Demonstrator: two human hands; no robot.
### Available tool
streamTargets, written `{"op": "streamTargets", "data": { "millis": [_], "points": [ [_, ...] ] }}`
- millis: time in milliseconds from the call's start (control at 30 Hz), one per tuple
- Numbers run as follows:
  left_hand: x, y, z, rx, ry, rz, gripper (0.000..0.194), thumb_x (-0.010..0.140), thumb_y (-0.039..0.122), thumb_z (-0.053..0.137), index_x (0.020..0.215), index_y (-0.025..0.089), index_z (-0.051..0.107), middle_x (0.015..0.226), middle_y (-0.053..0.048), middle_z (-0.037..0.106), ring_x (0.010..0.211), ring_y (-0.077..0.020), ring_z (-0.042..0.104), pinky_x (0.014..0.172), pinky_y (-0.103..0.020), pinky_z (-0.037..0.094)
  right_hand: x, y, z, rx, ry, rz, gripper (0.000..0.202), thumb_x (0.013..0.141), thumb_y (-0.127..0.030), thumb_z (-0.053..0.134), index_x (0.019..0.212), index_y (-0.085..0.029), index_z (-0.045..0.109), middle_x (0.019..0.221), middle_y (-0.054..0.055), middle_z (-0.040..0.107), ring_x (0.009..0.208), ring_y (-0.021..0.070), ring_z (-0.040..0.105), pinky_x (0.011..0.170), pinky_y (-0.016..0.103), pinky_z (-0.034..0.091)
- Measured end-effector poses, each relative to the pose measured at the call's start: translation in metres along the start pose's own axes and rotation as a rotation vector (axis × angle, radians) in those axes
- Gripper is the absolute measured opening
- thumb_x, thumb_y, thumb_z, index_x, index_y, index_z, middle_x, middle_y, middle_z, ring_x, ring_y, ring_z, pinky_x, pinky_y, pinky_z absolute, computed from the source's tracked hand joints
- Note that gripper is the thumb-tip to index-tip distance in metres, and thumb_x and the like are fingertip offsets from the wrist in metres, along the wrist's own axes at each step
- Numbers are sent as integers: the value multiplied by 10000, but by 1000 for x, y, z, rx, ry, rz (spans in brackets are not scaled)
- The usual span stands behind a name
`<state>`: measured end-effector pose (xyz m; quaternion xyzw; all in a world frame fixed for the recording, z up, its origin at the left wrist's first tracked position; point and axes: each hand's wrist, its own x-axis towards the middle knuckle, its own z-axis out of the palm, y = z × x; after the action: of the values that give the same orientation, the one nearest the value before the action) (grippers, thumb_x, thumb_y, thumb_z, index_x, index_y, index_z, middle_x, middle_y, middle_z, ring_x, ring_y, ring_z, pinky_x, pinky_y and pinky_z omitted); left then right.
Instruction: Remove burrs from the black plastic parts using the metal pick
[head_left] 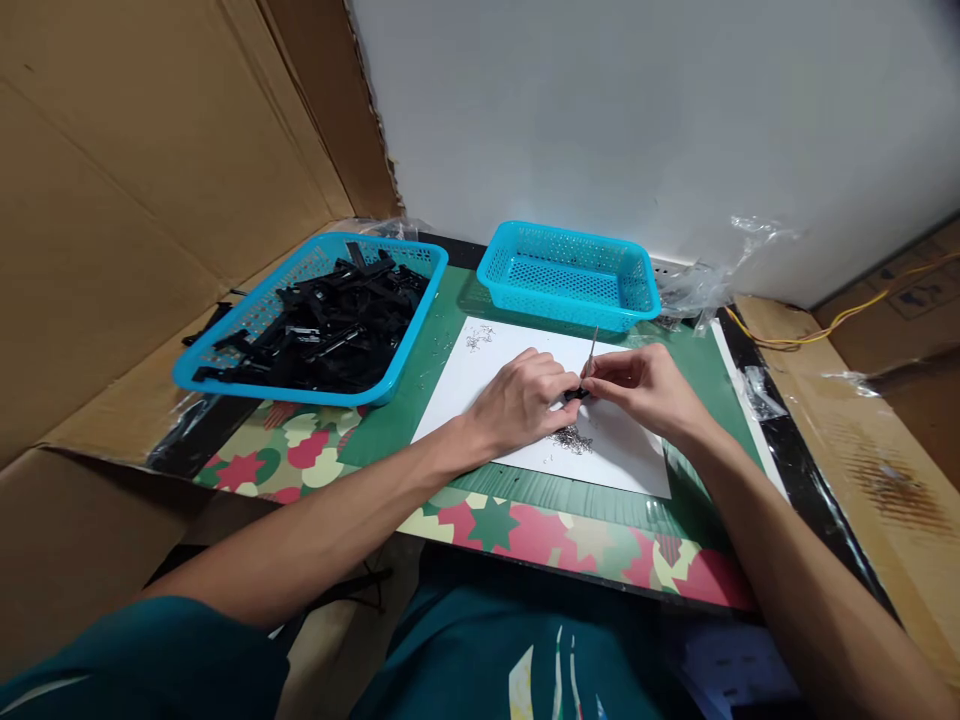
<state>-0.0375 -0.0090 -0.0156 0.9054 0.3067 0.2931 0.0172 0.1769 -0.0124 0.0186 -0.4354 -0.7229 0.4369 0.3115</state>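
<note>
Over a white sheet (480, 385), my left hand (521, 400) is closed on a small black plastic part (576, 394), most of it hidden by the fingers. My right hand (637, 385) pinches a pair of thin metal tweezers (593, 345), their upper end pointing up and their lower end at the black part. Just below the fingers lies a small pile of tiny silvery metal pieces (574, 440). More of these tiny pieces (478, 337) are scattered at the sheet's far left corner.
A blue basket (386, 385) heaped with black plastic parts (337, 320) stands on the left. Behind the sheet is a second blue basket (555, 300). Cardboard (150, 150) walls the left side; a yellow cable (832, 325) and clear plastic wrap (694, 290) lie at the right.
</note>
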Motion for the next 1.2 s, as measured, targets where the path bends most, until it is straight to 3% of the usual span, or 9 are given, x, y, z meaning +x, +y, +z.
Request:
{"op": "streamTargets", "data": {
  "millis": [167,533,767,967,1100,1200],
  "points": [
    [-2,-2,5,-38,16,-23,144,947,248,638,847,175,712,766,-37,710,796,-213,654,802,-368,465,-1,-5,-1,-57,-18,-15,228,892,-311,660,752,-149,738,744,25,668,734,169,604,728,295,519],
    [0,-3,5,-155,58,-81,130,903,255,663,802,180,695,713,-14,691,746,-198,640,798,-372,489,-11,-8,13,-256,156,-91,214,898,-256,619,747,-173,747,781,66,738,741,202,662,678,306,527],
    [2,2,5,-221,77,-143,118,860,241,711,762,174,712,685,-2,691,668,-169,613,789,-364,493,-15,-1,17,-254,196,-109,211,899,-236,607,769,-168,759,812,81,734,747,209,658,670,321,503],
    [2,4,4,-251,41,-188,93,843,236,721,768,182,710,731,-5,725,714,-183,648,826,-376,501,-17,2,21,-214,221,-94,198,891,-291,636,777,-172,745,804,74,723,757,211,642,683,323,519],
    [2,6,-1,-248,91,-219,53,847,210,744,878,183,712,847,-9,767,744,-180,668,855,-383,509,-17,3,13,-107,256,-36,201,891,-332,640,782,-181,716,832,59,721,785,207,636,706,318,526],
    [3,6,-6,-245,136,-282,89,865,200,744,913,191,670,869,1,749,742,-168,655,863,-380,509,-18,3,-2,-202,293,13,205,883,-350,647,801,-184,733,865,66,732,754,197,592,679,323,480]
  ]
}}
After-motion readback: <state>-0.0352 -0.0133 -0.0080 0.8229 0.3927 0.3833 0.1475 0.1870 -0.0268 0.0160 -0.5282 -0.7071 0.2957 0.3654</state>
